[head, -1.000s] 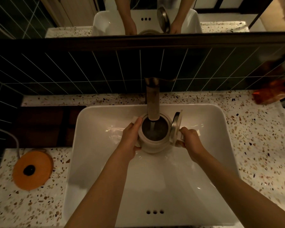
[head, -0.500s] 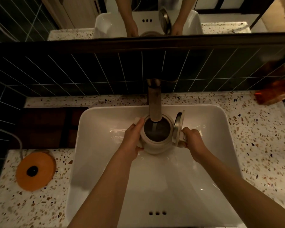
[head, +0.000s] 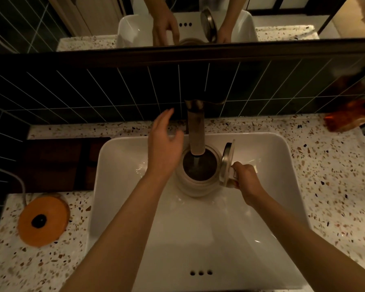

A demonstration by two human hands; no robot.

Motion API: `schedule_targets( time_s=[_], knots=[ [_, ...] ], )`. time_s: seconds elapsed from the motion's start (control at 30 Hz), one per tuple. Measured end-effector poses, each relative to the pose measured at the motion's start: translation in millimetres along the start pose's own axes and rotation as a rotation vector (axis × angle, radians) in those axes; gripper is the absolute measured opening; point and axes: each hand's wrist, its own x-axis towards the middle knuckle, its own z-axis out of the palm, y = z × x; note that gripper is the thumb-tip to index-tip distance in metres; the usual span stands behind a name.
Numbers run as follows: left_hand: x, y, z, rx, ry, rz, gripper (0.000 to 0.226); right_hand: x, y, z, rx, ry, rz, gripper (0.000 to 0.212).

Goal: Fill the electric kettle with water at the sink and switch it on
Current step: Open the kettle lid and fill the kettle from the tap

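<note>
1. Kettle (head: 195,182) is held in the sink (head: 122,186), directly under the tap (head: 195,131); the spout end sits over the open mouth.
2. Water is seen running from the tap into the kettle; the fill level cannot be told, since the interior is dark.
3. Lid (head: 227,160) is flipped open and stands on edge at the kettle's right side, metal underside facing the opening.
4. Right hand (head: 246,180) is closed around the handle, just right of the lid; the kettle is carried by this hand alone. The handle itself is mostly hidden by the fingers.
5. Left hand (head: 163,144) is off the kettle: fingers are spread loosely, nothing is held. It is raised above the kettle's left rim, fingertips pointed at the tiled wall, just left of the tap. Contact with the tap is not seen.
6. Base (head: 43,221), orange disc with a dark centre connector, is set on the counter (head: 335,186) left of the sink, well apart from the kettle. A grey cord (head: 19,180) is run from it up toward the left wall.
7. An orange-red object (head: 346,119) is lying at the counter's far right corner; it is too blurred to identify.
8. Mirror (head: 282,17) above the tiles shows both hands, the open lid and the sink rim reflected.
9. Three overflow holes (head: 200,272) are visible in the near wall of the sink.
</note>
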Motion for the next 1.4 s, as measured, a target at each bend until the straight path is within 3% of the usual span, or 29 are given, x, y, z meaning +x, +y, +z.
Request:
schedule_targets(
  time_s=[0.1, 0.2, 0.4, 0.53, 0.7, 0.83, 0.97, 1.03, 1.13, 1.23, 1.4],
  knots=[
    [17, 14, 8, 0.340, -0.224, 0.430, 0.058, 0, 0, 0, -0.004, -0.003, 0.007, 0.029],
    [29, 18, 16, 0.562, -0.381, 0.631, 0.061, -1, -1, -1, -0.015, 0.005, 0.009, 0.026],
    [39, 10, 19, 0.651, -0.420, 0.676, 0.067, 2, 0, 0, 0.026, -0.002, 0.022, 0.026],
    [33, 5, 29, 0.786, -0.451, 0.739, 0.074, 6, 3, -4, 0.026, -0.032, 0.038, 0.058],
    [28, 3, 28, 0.699, -0.424, 0.707, 0.068, 3, 0, -4, 0.018, -0.031, 0.042, 0.040],
    [19, -10, 13, 0.383, -0.263, 0.455, 0.064, 0, -4, -2, 0.023, -0.038, 0.042, 0.028],
    [6, -36, -5, -0.034, -0.085, 0.051, 0.059, 3, -3, -2, 0.060, -0.036, 0.049, 0.031],
    [-5, -47, -7, -0.114, -0.035, -0.127, 0.051, 3, -3, -2, 0.085, -0.033, 0.065, 0.032],
    [-22, -62, 0, -0.251, -0.088, -0.355, 0.039, 2, -5, -1, 0.097, -0.035, 0.078, 0.031],
    [-34, -70, 13, -0.493, -0.148, -0.613, 0.040, -1, -8, 0, 0.120, -0.018, 0.077, 0.033],
    [-43, -69, 22, -0.740, -0.116, -0.702, 0.035, -4, -10, 0, 0.107, -0.036, 0.041, 0.035]
  ],
)
